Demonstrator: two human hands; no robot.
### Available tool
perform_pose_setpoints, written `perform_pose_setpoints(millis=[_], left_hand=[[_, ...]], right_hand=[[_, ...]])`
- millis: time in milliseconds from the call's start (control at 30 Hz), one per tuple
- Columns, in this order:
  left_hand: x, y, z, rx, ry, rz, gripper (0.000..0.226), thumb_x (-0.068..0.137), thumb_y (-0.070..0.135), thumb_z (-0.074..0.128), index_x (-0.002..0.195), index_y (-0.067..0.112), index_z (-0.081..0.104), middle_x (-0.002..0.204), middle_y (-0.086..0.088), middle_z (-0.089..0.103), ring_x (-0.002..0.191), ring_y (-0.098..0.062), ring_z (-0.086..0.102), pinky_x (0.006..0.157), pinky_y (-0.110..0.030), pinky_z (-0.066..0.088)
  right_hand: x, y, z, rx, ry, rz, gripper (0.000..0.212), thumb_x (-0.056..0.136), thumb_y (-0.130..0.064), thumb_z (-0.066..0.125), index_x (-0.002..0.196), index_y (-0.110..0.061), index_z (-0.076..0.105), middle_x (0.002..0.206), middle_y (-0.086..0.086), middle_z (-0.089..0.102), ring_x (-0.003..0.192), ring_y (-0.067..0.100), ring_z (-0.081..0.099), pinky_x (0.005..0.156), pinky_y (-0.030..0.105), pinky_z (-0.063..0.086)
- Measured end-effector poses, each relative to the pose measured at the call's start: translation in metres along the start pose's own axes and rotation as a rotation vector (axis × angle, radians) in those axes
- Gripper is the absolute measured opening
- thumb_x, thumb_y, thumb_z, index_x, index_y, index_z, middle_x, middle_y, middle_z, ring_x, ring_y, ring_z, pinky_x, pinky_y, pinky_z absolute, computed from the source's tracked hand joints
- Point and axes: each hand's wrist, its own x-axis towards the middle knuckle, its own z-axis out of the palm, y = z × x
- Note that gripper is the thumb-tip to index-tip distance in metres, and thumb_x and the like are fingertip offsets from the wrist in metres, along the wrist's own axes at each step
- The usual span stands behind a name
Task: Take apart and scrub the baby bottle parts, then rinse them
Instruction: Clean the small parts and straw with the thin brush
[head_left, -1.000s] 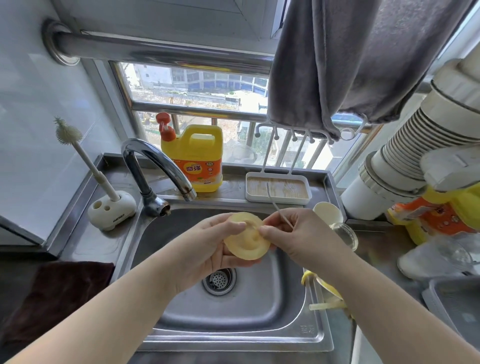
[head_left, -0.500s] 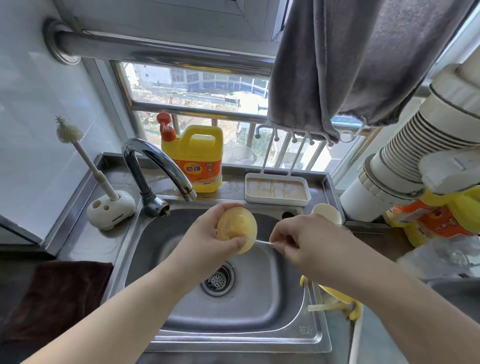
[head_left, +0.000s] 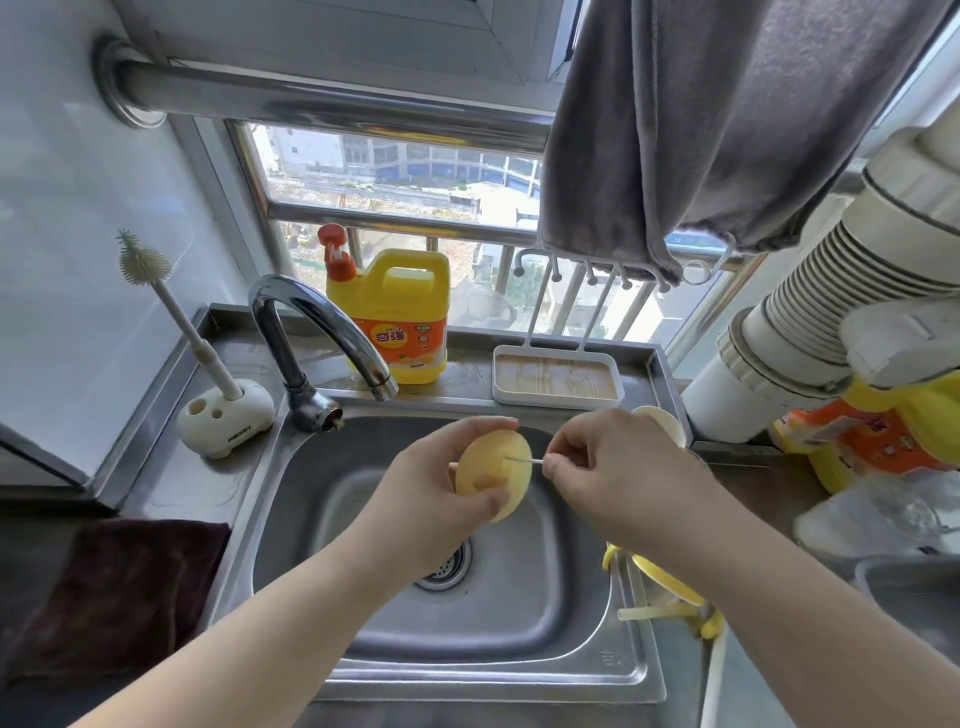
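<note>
My left hand (head_left: 431, 488) grips a round yellowish silicone nipple (head_left: 493, 475) above the steel sink (head_left: 524, 613), thumb under it and fingertips over its top edge. My right hand (head_left: 618, 467) pinches a thin straw brush (head_left: 524, 459) whose tip pokes into the nipple's middle. A yellow bottle collar with a straw (head_left: 665, 597) lies on the sink's right rim. A cream cap (head_left: 660, 422) and a clear bottle part sit behind my right hand, mostly hidden.
The faucet (head_left: 322, 332) arches over the sink's back left. A bottle brush in a white stand (head_left: 218, 410), a yellow detergent jug (head_left: 400, 317) and a white drying tray (head_left: 558, 382) line the back ledge. A dark cloth (head_left: 119, 592) lies left; a grey towel (head_left: 727, 124) hangs above.
My left hand turned the nipple from flat-facing to side-on. My right hand drew back to the right and now pushes the thin brush into the nipple's middle.
</note>
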Motion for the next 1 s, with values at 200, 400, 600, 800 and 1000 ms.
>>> perform_pose_setpoints(millis=[200, 400, 600, 800, 1000], left_hand=[[0.0, -0.001, -0.003, 0.017, 0.02, -0.008, 0.051, 0.076, -0.001, 0.067, 0.094, 0.047, 0.07, 0.09, 0.016, 0.071, 0.083, -0.004, 0.065, 0.072, -0.017, 0.052], [0.003, -0.001, -0.002, 0.012, 0.062, -0.016, 0.04, 0.066, 0.021, 0.071, 0.094, 0.05, 0.068, 0.094, 0.014, 0.071, 0.092, -0.009, 0.065, 0.081, -0.029, 0.054], [0.001, -0.002, -0.005, -0.002, 0.047, -0.041, 0.04, 0.062, 0.023, 0.07, 0.092, 0.05, 0.069, 0.091, 0.015, 0.071, 0.09, -0.009, 0.065, 0.08, -0.03, 0.055], [0.001, -0.002, -0.009, -0.061, 0.051, -0.041, 0.04, 0.06, 0.02, 0.072, 0.093, 0.043, 0.071, 0.089, 0.01, 0.073, 0.086, -0.009, 0.066, 0.081, -0.032, 0.056], [0.001, -0.003, -0.008, -0.049, 0.066, -0.04, 0.041, 0.06, 0.021, 0.072, 0.093, 0.045, 0.071, 0.089, 0.009, 0.072, 0.084, -0.01, 0.065, 0.08, -0.031, 0.055]], right_hand=[[-0.007, -0.002, 0.003, -0.051, -0.065, -0.135, 0.016, 0.089, -0.028, 0.051, 0.084, -0.022, 0.066, 0.069, -0.012, 0.051, 0.074, 0.008, 0.05, 0.062, 0.025, 0.04], [-0.009, -0.007, 0.011, -0.092, 0.08, -0.143, 0.019, 0.09, -0.033, 0.048, 0.086, -0.02, 0.062, 0.081, -0.001, 0.064, 0.082, 0.022, 0.058, 0.067, 0.031, 0.046], [-0.01, 0.002, 0.002, -0.074, 0.066, -0.093, 0.016, 0.091, -0.031, 0.051, 0.088, -0.023, 0.065, 0.071, -0.008, 0.056, 0.074, 0.014, 0.052, 0.059, 0.026, 0.039], [-0.013, 0.004, 0.002, -0.045, -0.053, -0.158, 0.014, 0.09, -0.027, 0.054, 0.084, -0.022, 0.066, 0.063, -0.013, 0.048, 0.064, 0.006, 0.044, 0.061, 0.025, 0.041], [-0.016, 0.001, 0.013, 0.015, -0.02, -0.182, 0.013, 0.088, -0.026, 0.057, 0.082, -0.022, 0.068, 0.058, -0.015, 0.045, 0.063, 0.004, 0.043, 0.062, 0.024, 0.034]])
